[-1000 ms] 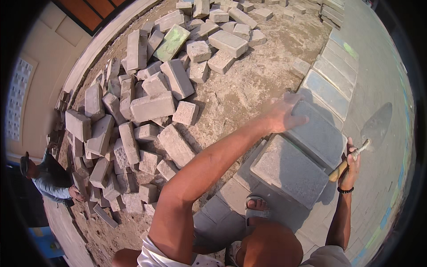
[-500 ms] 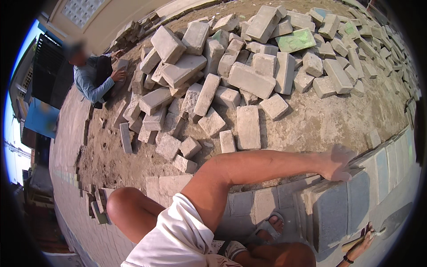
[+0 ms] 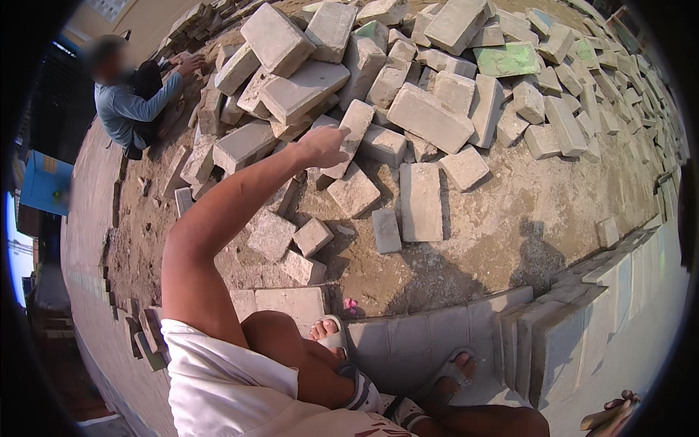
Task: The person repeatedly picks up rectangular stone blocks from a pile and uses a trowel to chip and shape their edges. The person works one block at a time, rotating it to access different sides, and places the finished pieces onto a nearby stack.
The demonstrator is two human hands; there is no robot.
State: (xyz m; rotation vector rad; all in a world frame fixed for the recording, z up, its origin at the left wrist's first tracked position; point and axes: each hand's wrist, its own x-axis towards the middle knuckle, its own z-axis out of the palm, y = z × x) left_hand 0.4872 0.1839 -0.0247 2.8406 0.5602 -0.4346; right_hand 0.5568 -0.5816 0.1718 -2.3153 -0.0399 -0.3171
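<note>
My left hand [image 3: 324, 148] reaches into the pile, its fingers closed round the side of a narrow grey concrete paving block [image 3: 357, 131]. The block leans among others, in contact with the pile. At the lower right edge, my right hand [image 3: 620, 409] is partly cut off by the rim, closed on a wooden-handled tool [image 3: 598, 420]; the tool's head is not visible. Between the hands stands a row of upright paving blocks [image 3: 557, 349], packed face to face. A flat rectangular block [image 3: 421, 202] and a small darker block [image 3: 386, 231] lie on the soil near the pile.
Loose blocks, one with green paint [image 3: 507, 60], spread along the far side. A person in a blue shirt [image 3: 135, 105] crouches at the pile's left end. My sandalled feet [image 3: 455, 370] rest on laid paving. Sandy soil [image 3: 502, 218] lies between pile and row.
My left hand has moved from the upright row on the right to the pile, onto a narrow block. My right hand has shifted lower right. The other person's hands have moved away from a block.
</note>
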